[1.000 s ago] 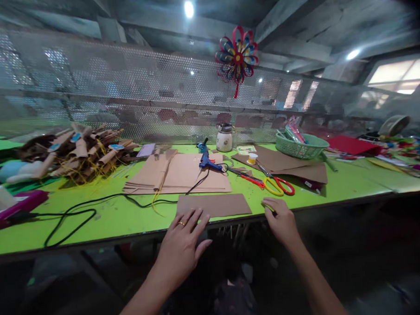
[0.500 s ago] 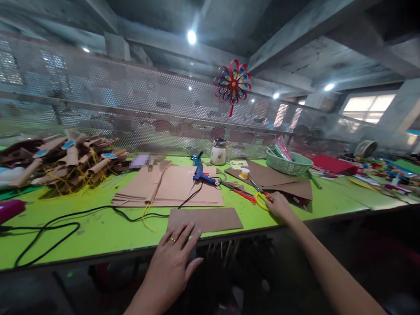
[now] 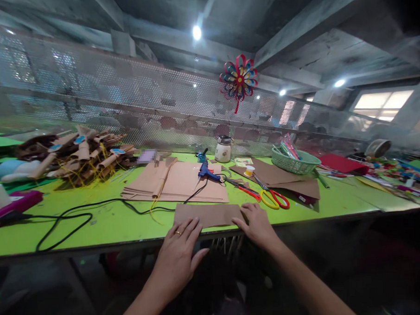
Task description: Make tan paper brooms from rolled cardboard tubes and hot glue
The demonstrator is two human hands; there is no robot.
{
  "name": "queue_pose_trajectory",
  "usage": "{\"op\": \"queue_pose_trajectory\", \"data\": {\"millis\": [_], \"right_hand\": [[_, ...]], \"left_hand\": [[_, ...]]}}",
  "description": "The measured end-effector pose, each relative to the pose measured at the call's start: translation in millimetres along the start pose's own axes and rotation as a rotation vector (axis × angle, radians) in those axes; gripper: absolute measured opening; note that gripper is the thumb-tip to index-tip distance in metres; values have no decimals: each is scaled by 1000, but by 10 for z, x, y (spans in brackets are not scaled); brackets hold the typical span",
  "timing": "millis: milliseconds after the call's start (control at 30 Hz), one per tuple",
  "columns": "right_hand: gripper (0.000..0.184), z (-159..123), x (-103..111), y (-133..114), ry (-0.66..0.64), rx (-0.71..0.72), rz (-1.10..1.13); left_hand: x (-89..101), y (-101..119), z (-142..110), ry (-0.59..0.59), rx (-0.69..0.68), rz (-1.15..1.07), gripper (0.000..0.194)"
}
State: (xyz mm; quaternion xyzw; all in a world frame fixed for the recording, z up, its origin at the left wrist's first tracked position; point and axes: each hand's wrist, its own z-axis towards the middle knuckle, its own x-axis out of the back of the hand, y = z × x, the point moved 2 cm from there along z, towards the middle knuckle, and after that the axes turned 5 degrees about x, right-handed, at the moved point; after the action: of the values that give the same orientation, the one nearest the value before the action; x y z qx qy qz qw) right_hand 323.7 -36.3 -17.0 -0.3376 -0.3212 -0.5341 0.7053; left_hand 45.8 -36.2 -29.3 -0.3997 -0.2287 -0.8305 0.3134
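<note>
A brown paper strip [image 3: 207, 213] lies flat at the near edge of the green table [image 3: 122, 221]. My left hand [image 3: 179, 254], a ring on one finger, rests open with its fingertips on the strip's left end. My right hand [image 3: 256, 225] lies with spread fingers on the strip's right end. Yellow and red scissors [image 3: 272, 196] lie just beyond my right hand. A blue glue gun [image 3: 208, 172] sits on a stack of brown paper sheets [image 3: 178, 182].
A black cord [image 3: 76, 214] snakes across the table's left. A pile of rolled paper cones [image 3: 84, 156] lies far left. A green basket [image 3: 293, 161], a white jar [image 3: 224, 150] and more brown sheets [image 3: 283, 177] stand at the back. A perforated metal screen [image 3: 124, 101] closes off the far side.
My right hand reached out to the scissors half a second ago, then came back left onto the strip's right end. My left hand has stayed on the strip's left end.
</note>
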Motion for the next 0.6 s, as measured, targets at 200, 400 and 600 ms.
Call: {"op": "queue_pose_trajectory", "data": {"millis": [200, 400, 600], "right_hand": [[13, -21, -79, -196, 85, -62, 159], [17, -119, -109, -194, 266, -54, 303], [17, -122, -22, -238, 376, -63, 444]], "left_hand": [[212, -236, 134, 50, 239, -97, 38], [343, -363, 416, -126, 503, -109, 54], [98, -214, 751, -223, 688, -960, 83]]}}
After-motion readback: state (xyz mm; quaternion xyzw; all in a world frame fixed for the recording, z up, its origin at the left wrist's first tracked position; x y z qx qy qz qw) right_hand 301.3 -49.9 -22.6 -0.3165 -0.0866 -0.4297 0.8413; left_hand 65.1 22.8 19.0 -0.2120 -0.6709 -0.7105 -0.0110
